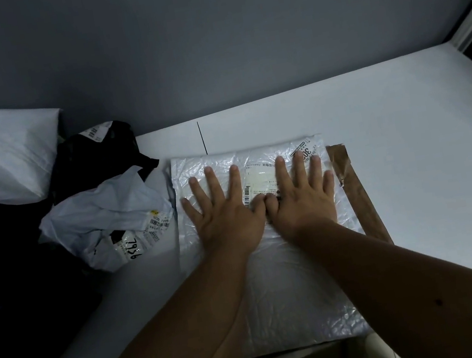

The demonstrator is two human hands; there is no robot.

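One parcel point(275, 291) is pressed flat by left hand point(226, 216) and right hand point(304, 200), fingers point(212, 182) spread; perhaps four bags point(103, 212) are heaped alongside.

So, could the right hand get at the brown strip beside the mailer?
Probably yes: the right hand lies flat on the mailer; the brown strip lies just beside it, nothing between.

Dim, bluish cast; table point(395, 152) brightest, left pile sunk in shadow (wide-angle bending at edges), slightly soft.
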